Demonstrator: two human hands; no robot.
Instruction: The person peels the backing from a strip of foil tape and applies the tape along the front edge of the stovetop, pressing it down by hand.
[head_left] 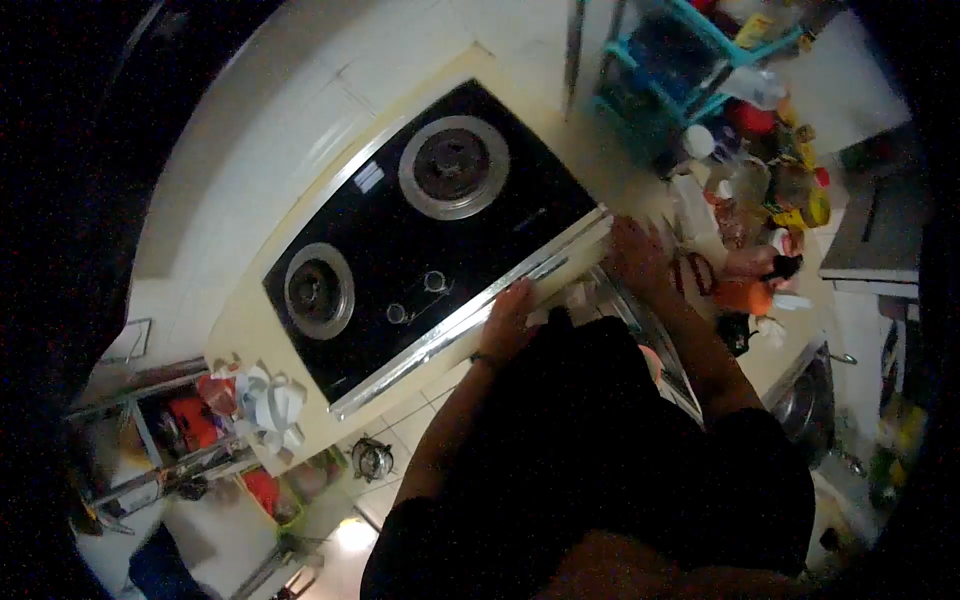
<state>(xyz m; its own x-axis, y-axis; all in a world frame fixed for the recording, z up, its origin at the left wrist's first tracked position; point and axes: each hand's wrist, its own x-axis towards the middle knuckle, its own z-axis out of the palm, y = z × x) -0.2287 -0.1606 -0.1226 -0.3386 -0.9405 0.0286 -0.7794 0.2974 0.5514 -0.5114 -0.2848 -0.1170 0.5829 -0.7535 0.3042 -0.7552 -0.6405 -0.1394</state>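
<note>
A black glass cooktop [380, 270] with two round burners and two knobs sits in a cream counter [235, 330]. Along its front edge runs a shiny silver strip [440, 345]. My left hand [508, 318] rests at this strip, its fingertips touching it and its fingers stretched out. Near the strip's right end lies my right hand [640, 252], blurred, with its fingers reaching toward the cooktop's corner. Nothing shows held in either hand. The undersides of both hands are hidden.
Bottles, jars and packets [745, 200] crowd the counter at the right, below a turquoise rack [680, 60]. A sink [805, 400] lies farther right. White pieces [270, 405] lie at the counter's left end. A loose burner [372, 458] stands below on the tiled floor [405, 425].
</note>
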